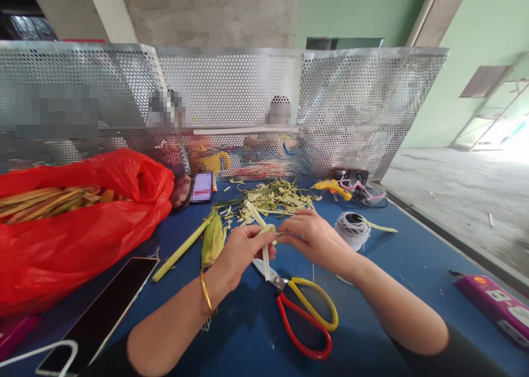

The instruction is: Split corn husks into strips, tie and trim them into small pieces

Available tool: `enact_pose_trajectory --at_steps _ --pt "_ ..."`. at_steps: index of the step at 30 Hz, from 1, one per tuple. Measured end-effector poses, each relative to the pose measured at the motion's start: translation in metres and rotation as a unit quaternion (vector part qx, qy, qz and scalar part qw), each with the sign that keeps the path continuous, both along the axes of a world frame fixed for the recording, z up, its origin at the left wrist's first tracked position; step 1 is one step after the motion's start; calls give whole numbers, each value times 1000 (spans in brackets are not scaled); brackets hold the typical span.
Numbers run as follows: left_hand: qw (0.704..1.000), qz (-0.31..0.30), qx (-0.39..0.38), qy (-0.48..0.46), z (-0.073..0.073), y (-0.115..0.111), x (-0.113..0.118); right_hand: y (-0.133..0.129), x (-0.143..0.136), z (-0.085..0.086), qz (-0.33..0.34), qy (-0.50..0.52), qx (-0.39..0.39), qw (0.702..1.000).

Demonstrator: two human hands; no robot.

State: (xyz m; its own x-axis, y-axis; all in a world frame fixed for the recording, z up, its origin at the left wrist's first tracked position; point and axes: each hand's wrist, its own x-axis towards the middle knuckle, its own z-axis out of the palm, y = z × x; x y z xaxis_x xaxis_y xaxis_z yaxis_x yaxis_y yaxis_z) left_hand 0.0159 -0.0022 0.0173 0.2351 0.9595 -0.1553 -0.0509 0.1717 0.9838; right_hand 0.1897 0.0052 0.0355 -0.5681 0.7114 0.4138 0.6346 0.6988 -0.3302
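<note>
Pale green plant-leaf strips cross one another between my two hands, over the middle of the blue table. My left hand pinches them where they cross, thumb on top. Fingers closed, my right hand grips the end of a thin strip running to the left hand. Just below lie scissors with one red and one yellow handle, their blades partly under the strips and my left hand. A folded green leaf bundle rests beside my left wrist.
A heap of leaf scraps lies behind my hands. To the right are a string roll, a yellow glue gun and a purple box. A red bag and a phone are left. A perforated metal screen stands behind.
</note>
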Motion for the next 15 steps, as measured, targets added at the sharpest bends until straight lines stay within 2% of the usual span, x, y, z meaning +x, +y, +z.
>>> enact_pose_trajectory --at_steps 2,10,12,15 --pt "1000 -6 -3 12 1 0 0 2 0 -1 -3 -7 -1 1000" --pt "999 -14 -7 29 -4 2 -1 12 2 -9 -111 8 -45 993" --pt "1000 -9 -15 20 -5 3 -1 11 1 -9 -124 18 -8 992" --pt "999 19 -43 -9 -6 3 -1 2 -2 -5 -124 48 121 984"
